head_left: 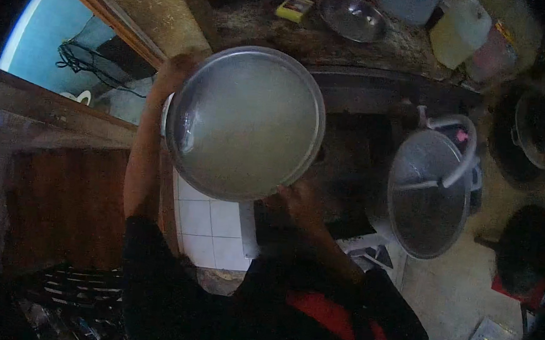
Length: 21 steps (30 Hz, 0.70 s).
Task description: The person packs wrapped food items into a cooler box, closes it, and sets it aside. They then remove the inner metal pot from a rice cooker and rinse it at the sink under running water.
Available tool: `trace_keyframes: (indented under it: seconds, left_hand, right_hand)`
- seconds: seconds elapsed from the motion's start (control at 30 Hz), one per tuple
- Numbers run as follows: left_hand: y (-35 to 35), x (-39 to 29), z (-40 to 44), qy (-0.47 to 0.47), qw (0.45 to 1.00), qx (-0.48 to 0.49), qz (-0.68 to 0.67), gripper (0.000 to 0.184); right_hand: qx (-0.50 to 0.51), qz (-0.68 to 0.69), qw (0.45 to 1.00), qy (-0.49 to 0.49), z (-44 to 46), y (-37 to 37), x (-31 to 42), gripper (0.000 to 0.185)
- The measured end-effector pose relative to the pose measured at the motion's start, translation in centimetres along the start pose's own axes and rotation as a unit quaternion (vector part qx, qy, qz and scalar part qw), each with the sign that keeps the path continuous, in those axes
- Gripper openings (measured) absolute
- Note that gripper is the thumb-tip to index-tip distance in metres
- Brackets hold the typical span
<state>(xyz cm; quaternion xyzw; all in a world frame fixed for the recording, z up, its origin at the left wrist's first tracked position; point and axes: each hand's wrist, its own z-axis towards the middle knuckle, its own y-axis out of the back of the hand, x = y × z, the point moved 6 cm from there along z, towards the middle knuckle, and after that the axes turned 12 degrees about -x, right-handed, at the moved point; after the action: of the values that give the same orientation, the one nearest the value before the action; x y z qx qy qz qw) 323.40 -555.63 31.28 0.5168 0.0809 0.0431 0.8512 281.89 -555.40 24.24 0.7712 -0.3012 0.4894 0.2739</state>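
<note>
A large round metal pot (250, 124) with a shiny rim fills the middle of the view, raised between my hands. I cannot tell whether its pale, cloudy face is bare metal or something inside. My left hand (179, 70) grips its upper left edge, near a side handle (166, 113), and its fingers are partly hidden by the pot. At the lower right edge, my right hand (290, 200) holds the rim with bent fingers, blurred and in shadow.
To the right, a grey tub (431, 206) has a pale hose (459, 164) over it. A metal bowl (352, 18), a yellow box (294, 8) and a jug (460, 31) stand on the back ledge. Dark pans (526, 251) hang or stand far right. A doorway frame is at left.
</note>
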Motion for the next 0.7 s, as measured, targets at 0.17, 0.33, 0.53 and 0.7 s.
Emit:
trace_keyframes:
  seconds: [0.17,0.33,0.53,0.7]
  left_hand:
    - [2.3,-2.8,-17.2,0.53,0.81,-0.106,-0.227,0.056]
    - [0.6,-9.1,-22.7,0.536,0.747,-0.166,-0.356,0.058]
    - [-2.3,-8.3,-23.6,0.579,0.681,-0.252,-0.372,0.056]
    - [-9.3,2.4,-28.0,0.553,0.733,-0.274,-0.287,0.061]
  right_hand:
    - [-0.052,-0.249,0.945,0.204,-5.0,6.9,4.7,0.039]
    - [-0.547,-0.266,0.746,0.269,-18.5,30.1,7.1,0.038]
    - [-0.467,-0.034,0.87,-0.156,-17.0,43.2,-8.4,0.055]
    - [-0.453,-0.077,0.874,-0.157,-13.7,45.3,-12.1,0.04]
